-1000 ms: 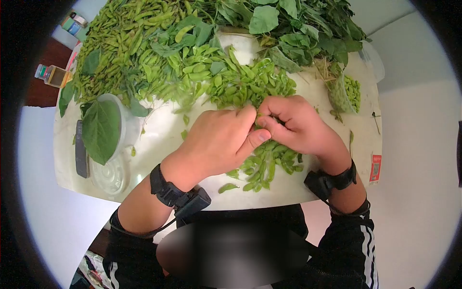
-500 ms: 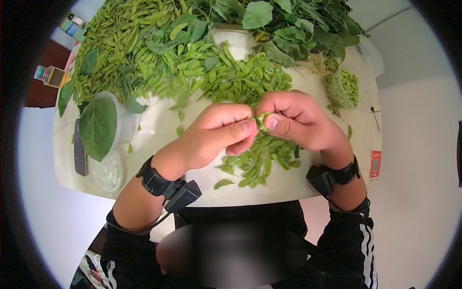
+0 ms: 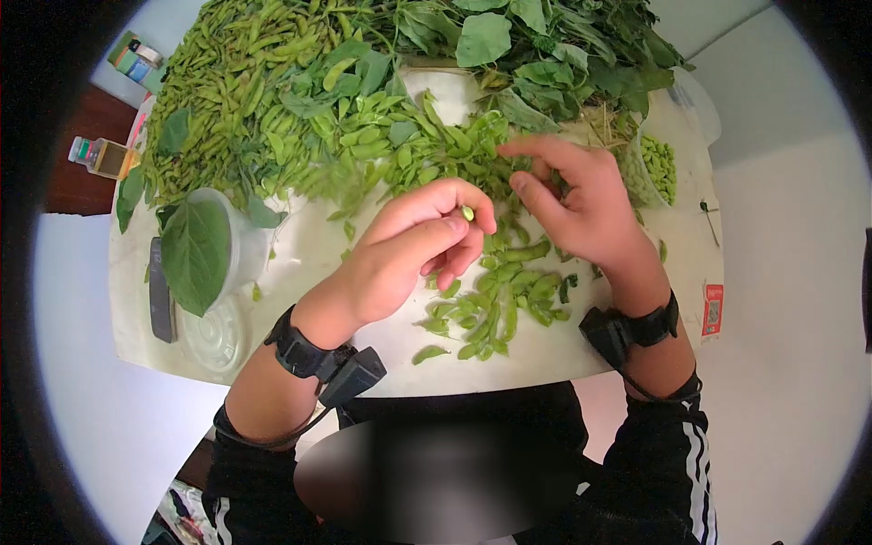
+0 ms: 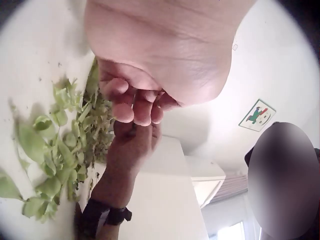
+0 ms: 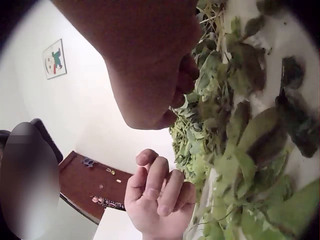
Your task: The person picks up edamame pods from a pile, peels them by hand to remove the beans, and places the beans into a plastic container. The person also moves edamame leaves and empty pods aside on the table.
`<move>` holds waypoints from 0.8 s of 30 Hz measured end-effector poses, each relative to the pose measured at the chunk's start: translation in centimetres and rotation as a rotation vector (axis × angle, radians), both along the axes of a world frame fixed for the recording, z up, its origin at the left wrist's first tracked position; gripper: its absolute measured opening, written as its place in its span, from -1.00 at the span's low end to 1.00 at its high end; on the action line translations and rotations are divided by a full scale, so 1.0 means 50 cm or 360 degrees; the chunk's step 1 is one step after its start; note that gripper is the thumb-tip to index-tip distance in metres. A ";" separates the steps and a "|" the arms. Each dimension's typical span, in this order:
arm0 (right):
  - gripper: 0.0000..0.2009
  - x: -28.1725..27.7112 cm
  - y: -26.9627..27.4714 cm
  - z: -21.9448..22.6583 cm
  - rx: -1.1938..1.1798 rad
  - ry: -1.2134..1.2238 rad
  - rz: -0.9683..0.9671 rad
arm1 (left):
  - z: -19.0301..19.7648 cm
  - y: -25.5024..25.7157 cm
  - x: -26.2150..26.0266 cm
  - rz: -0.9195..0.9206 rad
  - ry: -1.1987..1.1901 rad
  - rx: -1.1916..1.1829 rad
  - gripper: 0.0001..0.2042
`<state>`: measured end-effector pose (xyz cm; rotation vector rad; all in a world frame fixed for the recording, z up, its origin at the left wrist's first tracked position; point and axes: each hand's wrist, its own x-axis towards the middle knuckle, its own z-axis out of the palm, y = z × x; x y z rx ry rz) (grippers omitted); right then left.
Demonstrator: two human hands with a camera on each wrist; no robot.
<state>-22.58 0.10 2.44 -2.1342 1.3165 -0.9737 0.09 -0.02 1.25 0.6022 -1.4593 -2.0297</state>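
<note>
Above the glossy white bench [image 3: 400,350], my left hand [image 3: 400,245] pinched a small, rounded, light-green bean [image 3: 468,213] between thumb and finger. My right hand [image 3: 589,209], fingers loose, holding nothing I could see, hung near the flat green pods [image 3: 450,138]. Earlier, both hands met on one split pod; now parted, they suggested its opening was done.

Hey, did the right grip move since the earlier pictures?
Yes. In the head view, the right grip has moved upward, judged against the red label on the right.

Pale wall [image 5: 90,95] with a framed picture [image 5: 54,59], plus a brightly lit window [image 4: 231,232].
</note>
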 end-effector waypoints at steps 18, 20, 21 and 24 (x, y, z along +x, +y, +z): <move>-0.79 -0.180 0.007 0.106 -0.0638 -0.0238 -0.0603 | -0.035 -0.001 -0.019 0.0137 -0.0280 -0.0273 -0.82; -0.75 -0.196 0.001 0.088 -0.0605 -0.0292 -0.0755 | -0.039 0.001 -0.021 0.0123 -0.0365 -0.0301 -0.84; -0.71 -0.191 0.001 0.084 -0.0572 -0.0345 -0.0896 | -0.033 0.000 -0.020 0.0063 -0.0427 -0.0347 -0.86; -0.65 -0.131 -0.014 0.064 -0.0093 -0.1350 -0.0078 | -0.041 0.004 -0.022 0.0034 -0.0400 -0.0344 -0.83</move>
